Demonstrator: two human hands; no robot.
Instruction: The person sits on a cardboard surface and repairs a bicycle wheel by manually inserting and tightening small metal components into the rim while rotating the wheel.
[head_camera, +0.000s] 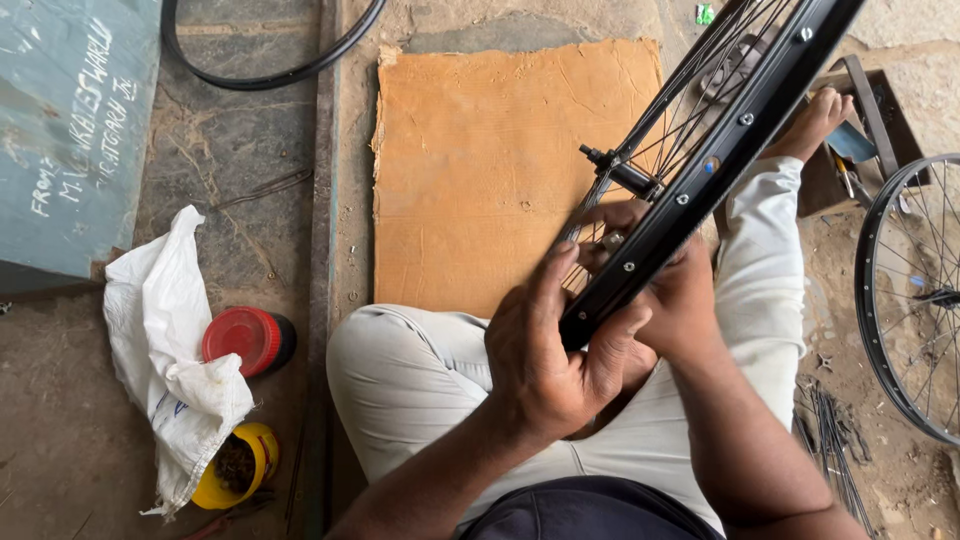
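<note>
Sitting cross-legged on a stone floor (250, 250), a person holds a black bicycle wheel rim (700, 175) upright on edge over the lap, the rim running from the hands up toward the upper right corner of the view. A grey-green board (70, 140) with white handwriting lies at upper left. Below it, a crumpled white sack (165, 350) with a small blue mark sprawls on the floor; a jar with a round red lid (243, 337) stands just beside its right fold, and a yellow tub (245, 465) of dark small parts is partly covered by its lower end. A rectangular sheet of brown cardboard (500, 170) lies flat ahead of the knees, and a small green packet (705, 13) sits at the top edge. A black tyre loop (270, 75) curves at top centre-left.

The left hand (555, 360) wraps the lower end of the rim, thumb raised along its inner side, fingers closed over the outer edge. The right hand (680, 300) grips the rim from behind, its fingers reaching among the spokes (690, 110) near the hub axle (615, 170). A second spoked wheel (915, 300) lies at right, beside a wooden tool tray (880, 120) where a bare foot (815, 122) rests, with loose spokes (830, 435) on the ground below.
</note>
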